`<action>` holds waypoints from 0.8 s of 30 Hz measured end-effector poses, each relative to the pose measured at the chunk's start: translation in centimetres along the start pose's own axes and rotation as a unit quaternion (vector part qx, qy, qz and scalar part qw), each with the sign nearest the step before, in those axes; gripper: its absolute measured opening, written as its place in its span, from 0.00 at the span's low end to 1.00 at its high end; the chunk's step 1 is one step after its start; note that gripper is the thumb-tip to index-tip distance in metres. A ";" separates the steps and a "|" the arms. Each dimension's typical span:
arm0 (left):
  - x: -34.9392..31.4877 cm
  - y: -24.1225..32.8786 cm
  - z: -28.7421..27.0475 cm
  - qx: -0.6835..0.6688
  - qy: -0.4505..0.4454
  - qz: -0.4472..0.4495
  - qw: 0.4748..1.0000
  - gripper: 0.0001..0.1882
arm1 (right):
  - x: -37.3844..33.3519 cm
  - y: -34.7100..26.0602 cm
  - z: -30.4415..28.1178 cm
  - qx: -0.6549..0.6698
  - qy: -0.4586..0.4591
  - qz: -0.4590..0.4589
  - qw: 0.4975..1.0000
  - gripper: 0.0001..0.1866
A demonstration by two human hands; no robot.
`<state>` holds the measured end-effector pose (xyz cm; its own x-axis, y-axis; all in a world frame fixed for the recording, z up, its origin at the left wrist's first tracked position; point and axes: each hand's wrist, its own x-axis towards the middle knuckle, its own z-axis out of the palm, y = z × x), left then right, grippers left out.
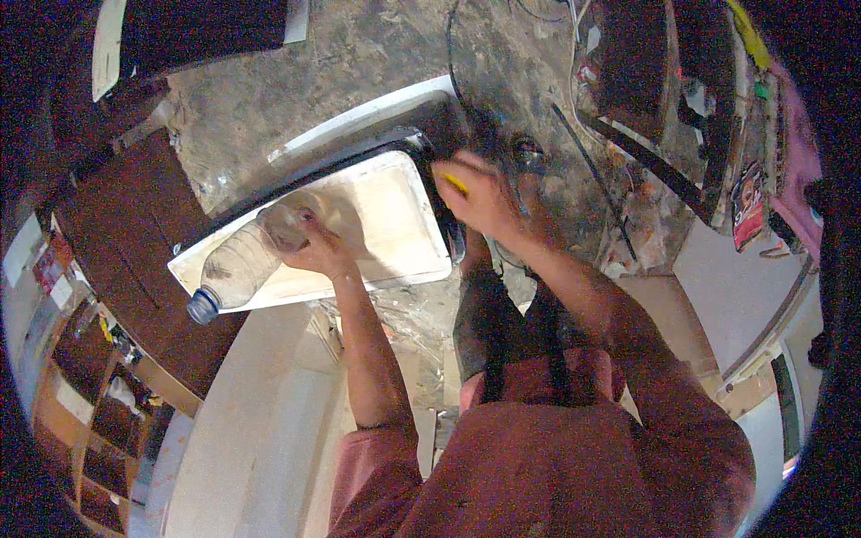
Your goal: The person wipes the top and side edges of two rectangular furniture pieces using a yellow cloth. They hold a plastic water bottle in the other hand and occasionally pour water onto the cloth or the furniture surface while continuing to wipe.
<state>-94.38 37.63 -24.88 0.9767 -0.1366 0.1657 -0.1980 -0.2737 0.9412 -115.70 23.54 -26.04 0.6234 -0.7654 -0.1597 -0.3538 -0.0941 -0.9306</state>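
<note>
Bottle [235, 265]: glossy plastic. Cap [204, 306]: smooth plastic. Floor [377, 58]: rough, matt. Shirt [538, 466]: matt cloth.

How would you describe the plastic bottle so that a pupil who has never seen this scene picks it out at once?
Find the bright, pale rectangular panel with the white rim, near the picture's centre. Over its left part, the left hand grips the plastic bottle near its base, neck slanting toward the lower left. Its see-through body and blue cap set it apart from the panel.
</note>
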 end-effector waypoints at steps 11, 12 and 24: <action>0.0 0.5 0.3 0.001 -0.011 0.004 1.000 0.34 | -0.7 -0.4 1.7 0.017 0.064 0.062 0.996 0.11; 0.0 0.5 0.3 0.011 -0.006 -0.001 1.000 0.35 | -0.7 -0.6 1.7 0.029 0.090 0.039 0.995 0.10; -0.1 0.8 0.5 -0.013 0.016 -0.031 0.999 0.33 | -1.5 0.0 2.5 0.037 0.110 0.062 0.991 0.10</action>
<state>-94.67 36.96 -24.26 0.9892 -0.0889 0.1164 -0.1356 -0.2561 0.9571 -114.90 26.27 -26.68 0.4080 -0.8893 -0.2068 -0.3609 0.0509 -0.9312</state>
